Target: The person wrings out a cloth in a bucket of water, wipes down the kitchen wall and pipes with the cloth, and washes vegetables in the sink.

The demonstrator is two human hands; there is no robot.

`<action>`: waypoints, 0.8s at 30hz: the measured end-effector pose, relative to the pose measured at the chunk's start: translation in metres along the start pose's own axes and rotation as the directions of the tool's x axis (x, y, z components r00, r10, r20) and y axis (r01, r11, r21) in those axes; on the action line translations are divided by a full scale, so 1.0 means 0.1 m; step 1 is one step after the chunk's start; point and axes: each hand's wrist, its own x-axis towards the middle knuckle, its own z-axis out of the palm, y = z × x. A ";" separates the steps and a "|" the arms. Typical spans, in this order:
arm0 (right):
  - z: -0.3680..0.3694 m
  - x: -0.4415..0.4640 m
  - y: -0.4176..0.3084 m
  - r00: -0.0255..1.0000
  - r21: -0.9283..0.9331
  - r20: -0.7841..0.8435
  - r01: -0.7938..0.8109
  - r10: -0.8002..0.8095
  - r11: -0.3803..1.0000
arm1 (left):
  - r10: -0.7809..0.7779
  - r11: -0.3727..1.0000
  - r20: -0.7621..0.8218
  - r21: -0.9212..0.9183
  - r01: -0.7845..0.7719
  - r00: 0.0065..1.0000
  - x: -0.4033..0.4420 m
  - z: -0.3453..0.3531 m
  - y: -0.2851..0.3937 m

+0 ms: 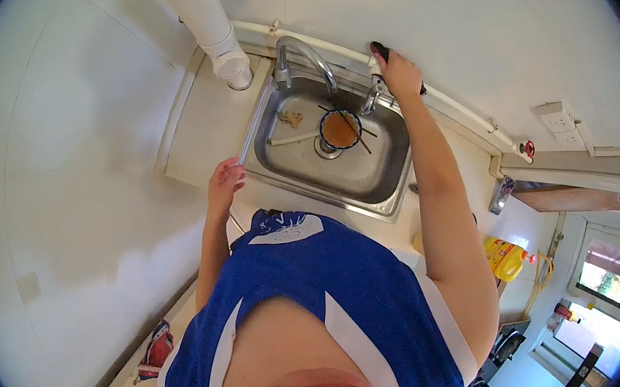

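Observation:
My right hand is reached out to the white pipe along the wall behind the sink. Its fingers are closed around a black object whose ends show on both sides of the hand; its kind is unclear. Just below it stands a small metal tap. My left hand, fingers loosely bent and apart, hangs by the front left corner of the steel sink and holds nothing. In the sink, a blue-rimmed bowl contains orange-brown liquid, with dark chopsticks by it.
A curved faucet arches over the sink. A pale stick-like piece and some scraps lie in the basin. A thick white pipe comes down at the left. To the right are a yellow bottle and a stove.

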 end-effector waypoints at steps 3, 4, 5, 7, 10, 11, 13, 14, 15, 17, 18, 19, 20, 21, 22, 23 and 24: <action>0.13 -0.04 0.05 0.994 0.006 -0.113 0.015 -0.014 1.000 | 0.056 0.998 -0.004 -0.012 -0.056 0.998 -0.11 0.02 0.13; 0.14 -0.08 0.04 0.989 0.015 -0.149 -0.001 0.004 1.000 | 0.074 0.997 -0.007 -0.020 -0.074 0.997 -0.17 0.00 0.14; 0.08 -0.14 0.05 0.997 0.014 -0.071 0.031 -0.030 0.999 | 0.070 0.997 -0.013 -0.016 -0.070 0.997 -0.24 -0.05 0.11; 0.11 -0.28 0.15 0.981 0.075 -0.144 0.145 -0.133 0.987 | 0.020 1.000 -0.066 -0.013 -0.021 0.998 -0.31 -0.12 0.05; 0.11 -0.47 0.30 0.932 0.069 -0.225 0.307 -0.285 0.949 | -0.080 0.997 -0.127 0.012 0.082 0.989 -0.38 -0.24 -0.11; 0.12 -0.49 0.40 0.896 -0.017 -0.208 0.398 -0.392 0.917 | -0.075 0.997 -0.119 0.016 0.078 0.990 -0.39 -0.24 -0.12; -0.01 -0.55 0.48 0.824 -0.108 -0.142 0.538 -0.549 0.836 | -0.063 0.998 -0.098 0.022 0.066 0.993 -0.42 -0.25 -0.10; -0.05 -0.60 0.50 0.826 -0.111 -0.146 0.533 -0.544 0.839 | -0.058 0.998 -0.093 0.025 0.061 0.994 -0.41 -0.26 -0.10; -0.10 -0.62 0.51 0.821 -0.151 0.129 0.570 -0.555 0.808 | -0.043 0.999 -0.091 0.027 0.045 0.995 -0.37 -0.28 -0.12; -0.08 -0.75 0.55 0.708 -0.164 0.532 0.624 -0.465 0.764 | -0.021 0.999 -0.086 0.025 0.023 0.996 -0.36 -0.27 -0.10; -0.04 -0.85 0.61 0.711 -0.168 0.529 0.623 -0.463 0.764 | -0.011 1.000 -0.102 0.018 0.013 0.995 -0.38 -0.27 -0.07; -0.11 -0.94 0.62 0.836 -0.046 0.322 0.482 -0.444 0.875 | 0.003 1.000 -0.118 0.004 -0.002 0.993 -0.37 -0.23 -0.05; -0.20 -1.00 0.62 0.924 0.116 0.115 0.352 -0.364 0.929 | 0.008 1.000 -0.116 -0.006 -0.009 0.993 -0.37 -0.21 -0.05; -0.25 -1.02 0.57 0.985 0.205 0.044 0.155 -0.168 0.966 | -0.008 1.000 -0.105 -0.014 0.007 0.994 -0.39 -0.21 -0.06; -0.31 -0.99 0.53 0.985 0.206 0.045 0.156 -0.169 0.966 | -0.025 1.000 -0.095 -0.016 0.024 0.995 -0.41 -0.22 -0.05; -0.36 -0.96 0.49 1.000 0.320 -0.002 -0.011 0.012 0.947 | -0.023 1.000 -0.097 -0.012 0.022 0.995 -0.41 -0.21 -0.03; -0.40 -0.93 0.44 0.979 0.436 -0.026 -0.169 0.200 0.884 | -0.037 0.999 -0.088 -0.009 0.036 0.995 -0.41 -0.18 -0.01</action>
